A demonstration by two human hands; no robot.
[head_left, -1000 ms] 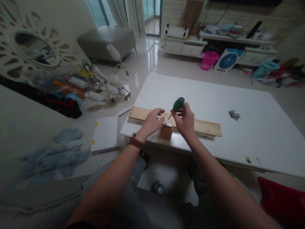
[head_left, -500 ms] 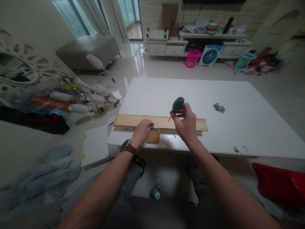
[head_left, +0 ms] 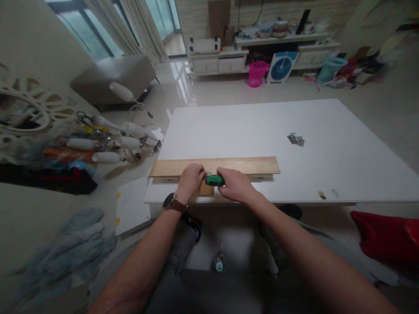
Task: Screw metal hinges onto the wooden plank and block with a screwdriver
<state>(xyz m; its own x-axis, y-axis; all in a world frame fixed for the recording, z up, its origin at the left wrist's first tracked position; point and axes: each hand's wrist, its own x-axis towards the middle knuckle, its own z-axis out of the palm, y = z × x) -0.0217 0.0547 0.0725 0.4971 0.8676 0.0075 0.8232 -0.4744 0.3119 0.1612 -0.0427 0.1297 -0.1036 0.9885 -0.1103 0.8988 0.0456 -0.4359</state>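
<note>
A long pale wooden board (head_left: 242, 165) lies along the near left part of a white tabletop (head_left: 248, 126). Below its front edge is a small brown wooden block (head_left: 206, 189). At the board's edge, just above the block, my left hand (head_left: 190, 179) has its fingers closed on a small metal bracket (head_left: 208, 174), mostly covered. A green-handled screwdriver (head_left: 214, 180) is gripped in my right hand (head_left: 238, 185), its handle over the bracket, seen nearly end-on. The screwdriver's tip is hidden.
Several loose metal brackets (head_left: 296, 139) form a pile on the tabletop's right half. A small yellow-and-black piece (head_left: 322, 195) lies near the front edge. Left of the table stands a lamp with white shades (head_left: 106, 157); below the table is a bottle (head_left: 218, 262).
My right hand has come down and left with the screwdriver, from above the board to the bracket. My left hand stays at the bracket. The view has shifted slightly.
</note>
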